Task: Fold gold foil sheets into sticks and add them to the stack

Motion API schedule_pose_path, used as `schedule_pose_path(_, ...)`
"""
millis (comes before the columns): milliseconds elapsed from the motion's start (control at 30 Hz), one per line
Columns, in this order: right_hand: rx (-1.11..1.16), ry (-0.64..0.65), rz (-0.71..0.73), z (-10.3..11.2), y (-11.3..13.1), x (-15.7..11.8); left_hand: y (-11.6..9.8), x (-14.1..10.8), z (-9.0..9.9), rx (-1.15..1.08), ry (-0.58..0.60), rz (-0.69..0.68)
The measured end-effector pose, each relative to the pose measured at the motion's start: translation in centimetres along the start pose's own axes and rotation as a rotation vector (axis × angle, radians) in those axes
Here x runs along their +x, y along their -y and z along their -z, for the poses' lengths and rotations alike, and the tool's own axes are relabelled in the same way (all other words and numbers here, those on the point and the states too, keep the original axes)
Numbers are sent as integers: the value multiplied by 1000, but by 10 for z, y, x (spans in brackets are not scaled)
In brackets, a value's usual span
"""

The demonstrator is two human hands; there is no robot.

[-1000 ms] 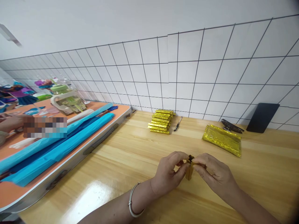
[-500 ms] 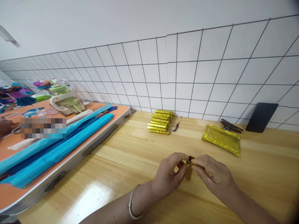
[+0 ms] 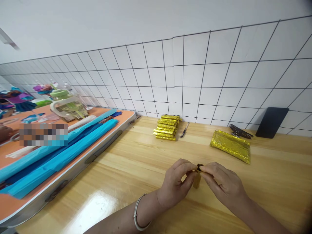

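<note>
The left fingers [image 3: 188, 166] and right fingers [image 3: 208, 168] pinch opposite sides of a slim gold box [image 3: 196, 182] at its open top. Its body lies between and below them, long axis roughly upright, neither hand clearly nearer. Beyond the fingers on the wooden surface [image 3: 131, 152], folded gold foil strips [image 3: 167, 128] and a pen [image 3: 185, 130] lie ahead-left, a flat gold foil packet [image 3: 230, 148] and claw clip [image 3: 240, 132] ahead-right.

Plain white wall [image 3: 97, 22] above, white panelling with black grid lines [image 3: 188, 76] below, glossy light-wood tabletop [image 3: 126, 152] against it, bright light reflection [image 3: 95, 208] on the near part, white-edged orange surface [image 3: 128, 117] at left.
</note>
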State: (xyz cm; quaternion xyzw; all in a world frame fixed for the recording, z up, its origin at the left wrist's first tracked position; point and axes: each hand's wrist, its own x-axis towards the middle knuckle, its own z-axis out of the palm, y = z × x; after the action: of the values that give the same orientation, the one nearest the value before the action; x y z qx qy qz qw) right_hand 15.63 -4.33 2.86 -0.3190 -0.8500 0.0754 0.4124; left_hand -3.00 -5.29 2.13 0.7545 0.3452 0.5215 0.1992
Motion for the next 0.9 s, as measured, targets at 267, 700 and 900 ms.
schedule_pose_path(267, -28, -12, -28, -1, 4, 0, -1, 0, 1, 10, 5, -48)
schedule_pose_path(700, -31, -40, -42, 0, 9, 3, -2, 1, 1, 27, 5, -77)
schedule_pose_path(900, -88, -34, -27, 0, 6, -1, -1, 0, 1, 9, 24, -99)
